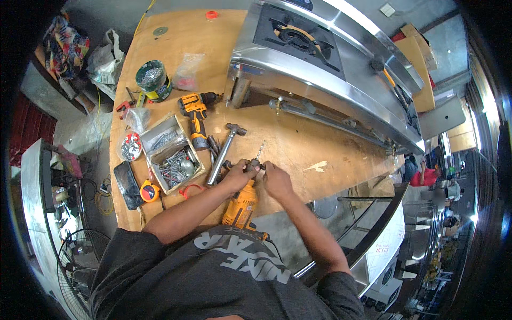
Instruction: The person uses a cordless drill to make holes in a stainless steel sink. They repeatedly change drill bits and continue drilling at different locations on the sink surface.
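An orange corded power drill [241,205] lies against my body at the table's near edge, its chuck pointing away from me. A metal drill bit [261,149] sticks out of the chuck. My left hand [239,175] is closed round the chuck from the left. On its right side, my right hand [276,182] is closed, fingertips pinched at the chuck; a small dark piece shows there, too hidden to name. Left of the hands lies a hammer [226,152] with a metal handle. Beyond it rests an orange and black cordless drill [197,118].
A divided wooden box [198,177] holds screws and bolts. Around it are a phone [127,184], a tape measure [150,192] and a green tub [153,80]. A stainless steel gas stove [298,69] stands across the wooden table [298,154]. A floor fan [80,261] is at lower left.
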`<state>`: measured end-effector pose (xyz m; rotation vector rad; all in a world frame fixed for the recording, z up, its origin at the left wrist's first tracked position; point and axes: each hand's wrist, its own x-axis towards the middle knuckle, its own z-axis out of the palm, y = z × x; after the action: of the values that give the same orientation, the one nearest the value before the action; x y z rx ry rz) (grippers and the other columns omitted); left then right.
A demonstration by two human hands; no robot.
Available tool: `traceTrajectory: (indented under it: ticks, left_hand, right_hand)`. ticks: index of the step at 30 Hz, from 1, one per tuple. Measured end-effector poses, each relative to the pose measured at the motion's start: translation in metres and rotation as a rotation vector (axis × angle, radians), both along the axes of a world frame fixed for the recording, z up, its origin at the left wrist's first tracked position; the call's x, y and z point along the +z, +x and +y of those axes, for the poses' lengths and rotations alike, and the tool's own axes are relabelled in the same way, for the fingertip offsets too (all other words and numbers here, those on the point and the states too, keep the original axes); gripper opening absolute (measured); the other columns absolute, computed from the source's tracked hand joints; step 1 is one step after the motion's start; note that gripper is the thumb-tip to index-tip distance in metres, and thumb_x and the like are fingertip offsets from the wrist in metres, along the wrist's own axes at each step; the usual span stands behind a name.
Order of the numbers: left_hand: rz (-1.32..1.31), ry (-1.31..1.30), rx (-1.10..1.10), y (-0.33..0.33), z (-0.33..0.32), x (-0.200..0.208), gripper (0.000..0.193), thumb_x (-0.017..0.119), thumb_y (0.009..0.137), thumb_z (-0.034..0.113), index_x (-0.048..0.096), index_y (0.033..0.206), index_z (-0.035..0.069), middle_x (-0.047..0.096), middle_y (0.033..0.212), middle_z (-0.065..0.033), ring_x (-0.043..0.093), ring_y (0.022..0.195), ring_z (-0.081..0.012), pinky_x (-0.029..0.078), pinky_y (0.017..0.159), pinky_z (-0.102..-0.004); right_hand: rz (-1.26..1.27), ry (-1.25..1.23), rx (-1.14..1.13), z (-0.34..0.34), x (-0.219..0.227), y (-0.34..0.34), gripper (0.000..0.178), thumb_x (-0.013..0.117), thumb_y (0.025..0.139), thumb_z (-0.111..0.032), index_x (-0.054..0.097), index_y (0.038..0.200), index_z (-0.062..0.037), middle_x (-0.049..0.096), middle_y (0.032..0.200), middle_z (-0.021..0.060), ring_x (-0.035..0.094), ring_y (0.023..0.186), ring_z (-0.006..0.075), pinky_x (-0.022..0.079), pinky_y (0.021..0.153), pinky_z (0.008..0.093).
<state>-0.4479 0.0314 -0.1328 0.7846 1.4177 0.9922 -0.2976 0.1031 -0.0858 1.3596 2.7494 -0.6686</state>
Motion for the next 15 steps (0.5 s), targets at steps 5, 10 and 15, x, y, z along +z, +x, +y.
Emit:
traceTrajectory:
  ticks: [5, 10, 15]
  left_hand:
    - [0.286, 0.006, 0.151, 0.010, -0.001, 0.008, 0.056, 0.060, 0.091, 0.047, 0.052, 0.119, -0.001, 0.063, 0.109, -0.0254, 0.063, 0.102, -0.0372, 0.048, 0.087, -0.0415]
    - [0.485, 0.075, -0.070, -0.011, 0.027, 0.027, 0.041, 0.054, 0.094, 0.036, 0.062, 0.110, -0.001, 0.066, 0.101, -0.0240, 0.065, 0.096, -0.0372, 0.049, 0.086, -0.0467]
    - [0.629, 0.239, -0.572, -0.054, 0.098, -0.052, 0.038, 0.054, 0.094, 0.036, 0.069, 0.099, 0.001, 0.068, 0.093, -0.0195, 0.066, 0.083, -0.0320, 0.050, 0.078, -0.0408]
  right_hand:
    - [0.109, 0.416, 0.469, 0.030, 0.014, 0.010, 0.024, 0.063, 0.077, -0.015, 0.064, 0.100, -0.0097, 0.062, 0.102, 0.0070, 0.058, 0.103, 0.0287, 0.052, 0.083, 0.0394]
    - [0.263, 0.522, 0.386, 0.030, -0.026, 0.022, 0.022, 0.064, 0.072, -0.010, 0.068, 0.094, -0.0098, 0.060, 0.112, 0.0073, 0.054, 0.114, 0.0307, 0.051, 0.091, 0.0374]
    - [0.484, 0.366, -0.001, 0.007, -0.047, 0.009, 0.026, 0.063, 0.071, -0.005, 0.070, 0.096, -0.0088, 0.060, 0.115, 0.0115, 0.052, 0.115, 0.0334, 0.046, 0.097, 0.0403]
